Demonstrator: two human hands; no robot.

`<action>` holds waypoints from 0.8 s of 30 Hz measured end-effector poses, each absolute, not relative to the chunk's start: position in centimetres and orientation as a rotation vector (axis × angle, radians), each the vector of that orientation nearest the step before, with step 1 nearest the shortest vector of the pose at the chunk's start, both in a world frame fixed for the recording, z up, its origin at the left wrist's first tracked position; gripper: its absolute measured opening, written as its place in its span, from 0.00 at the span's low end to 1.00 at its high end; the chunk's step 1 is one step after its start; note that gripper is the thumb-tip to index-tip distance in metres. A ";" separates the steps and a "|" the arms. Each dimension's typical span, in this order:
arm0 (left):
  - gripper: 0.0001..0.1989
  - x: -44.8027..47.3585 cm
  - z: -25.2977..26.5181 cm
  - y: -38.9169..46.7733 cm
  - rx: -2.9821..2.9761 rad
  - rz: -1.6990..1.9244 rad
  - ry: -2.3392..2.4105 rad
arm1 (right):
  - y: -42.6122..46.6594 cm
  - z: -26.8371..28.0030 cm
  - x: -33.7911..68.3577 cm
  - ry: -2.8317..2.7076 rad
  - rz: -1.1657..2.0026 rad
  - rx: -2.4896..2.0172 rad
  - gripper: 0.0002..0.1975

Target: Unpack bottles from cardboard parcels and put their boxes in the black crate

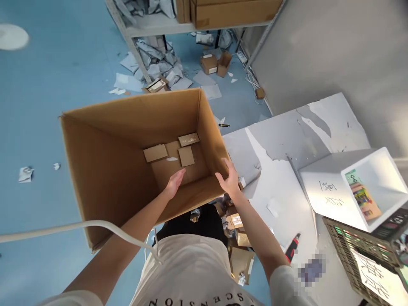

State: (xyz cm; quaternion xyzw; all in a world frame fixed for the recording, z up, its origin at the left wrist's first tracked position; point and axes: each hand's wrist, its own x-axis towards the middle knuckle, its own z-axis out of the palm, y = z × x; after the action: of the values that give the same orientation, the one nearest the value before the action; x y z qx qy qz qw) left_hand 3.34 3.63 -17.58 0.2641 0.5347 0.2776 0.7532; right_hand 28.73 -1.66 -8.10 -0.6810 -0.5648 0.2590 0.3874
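Observation:
A large open cardboard box [127, 102] stands in front of me, with several small flat cardboard boxes [186, 156] on its bottom. Over the near wall reaches my left hand [175, 183], fingers stretched out and nothing in them. It hangs inside the box opening, apart from the small boxes. At the near right corner is my right hand [229, 177], thumb spread from the fingers, beside the box's rim. Whether its fingertips touch the cardboard I cannot tell. No object shows in that palm.
To the right is a grey-white table [280, 187] bearing a white foam box [334, 187], a red-black cutter [292, 247] and a dark crate [353, 255]. A metal shelf [153, 29] stands ahead. Grey mailing bags [159, 63] litter the floor; a white cable [79, 225] crosses my left arm.

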 end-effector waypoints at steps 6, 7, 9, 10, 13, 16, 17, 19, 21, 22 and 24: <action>0.32 -0.8 -22.7 6.1 0.513 0.633 1.427 | 6.2 -15.3 25.2 -1.449 0.801 -1.812 0.30; 0.33 -1.1 -23.6 6.5 0.517 0.645 1.467 | 7.1 -16.9 25.0 -1.444 0.820 -1.847 0.29; 0.34 -1.6 -25.4 7.4 0.555 0.666 1.538 | 8.7 -20.4 24.6 -1.430 0.862 -1.932 0.29; 0.34 -1.9 -26.4 8.0 0.582 0.668 1.574 | 9.4 -22.2 24.6 -1.417 0.884 -1.978 0.28; 0.36 -2.7 -30.3 9.6 0.656 0.635 1.685 | 11.4 -27.8 24.4 -1.356 0.960 -2.110 0.28; 0.39 -3.0 -35.3 11.1 0.676 0.558 1.757 | 13.2 -33.6 24.4 -1.298 1.056 -2.195 0.28; 0.40 -3.0 -37.2 11.5 0.678 0.531 1.770 | 13.7 -35.5 24.5 -1.286 1.089 -2.209 0.28; 0.41 -2.7 -41.0 12.3 0.679 0.480 1.781 | 14.5 -39.5 24.6 -1.275 1.147 -2.228 0.28; 0.42 -2.2 -45.0 13.1 0.673 0.439 1.780 | 15.1 -43.5 24.8 -1.278 1.195 -2.240 0.28; 0.42 -1.9 -47.1 13.4 0.669 0.421 1.776 | 15.3 -45.6 24.8 -1.277 1.221 -2.251 0.28; 0.42 -1.3 -51.3 14.1 0.667 0.389 1.764 | 15.9 -49.6 24.8 -1.276 1.288 -2.290 0.28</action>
State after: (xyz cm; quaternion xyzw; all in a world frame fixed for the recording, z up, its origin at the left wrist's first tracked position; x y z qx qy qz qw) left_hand -1.33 14.05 -51.34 0.2843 0.7519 0.1656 0.5713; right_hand 24.79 15.92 -49.58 -0.7793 -0.4342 0.4382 0.1100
